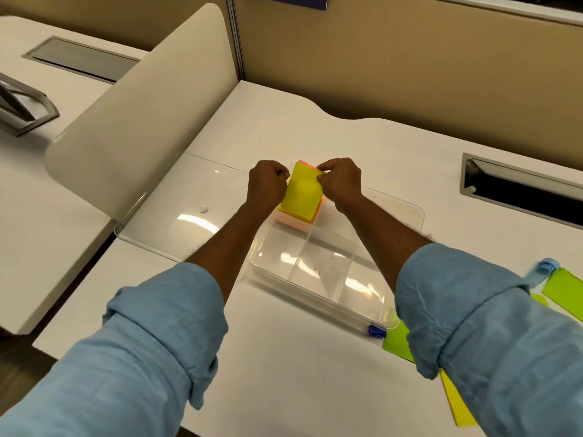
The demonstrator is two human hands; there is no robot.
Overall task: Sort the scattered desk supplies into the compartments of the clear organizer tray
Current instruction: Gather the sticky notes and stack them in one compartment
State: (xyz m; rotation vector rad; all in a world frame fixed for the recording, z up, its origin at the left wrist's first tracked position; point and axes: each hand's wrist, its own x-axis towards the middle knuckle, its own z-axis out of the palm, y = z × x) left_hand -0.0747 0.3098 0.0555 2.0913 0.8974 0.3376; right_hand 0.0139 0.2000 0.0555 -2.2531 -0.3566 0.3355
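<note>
Rolled blue sleeves (157,342) fill the near edge of the scene, both forearms reaching forward over the white table (299,383). At the far end of that reach, the two hands meet on a yellow sticky-note pad (301,197). The right hand (342,181) has a narrow grip, thumb and fingertip pinching the pad's upper right edge. The left hand (266,184) is curled tight against the upper left edge and holds it there, though its fingertips are hidden behind the knuckles. The pad is tilted, its top raised toward the hands, and its lower end rests on a pink and orange block (295,223) of notes.

That block sits at the far end of the clear organizer tray (315,272), which lies at an angle on the table between the forearms. The nearer compartments show only glare and bare plastic. Along the tray's near edge lies a pen with a blue cap (377,331); I cannot tell whether it is inside the tray or just beside it.

Beyond the left hand spreads a clear mat (170,197) with a small white disc (203,208) on it. Green sheets (564,290) and a yellow strip (459,405) lie to the right, partly under the right sleeve. A beige divider panel (142,115) stands on the left.
</note>
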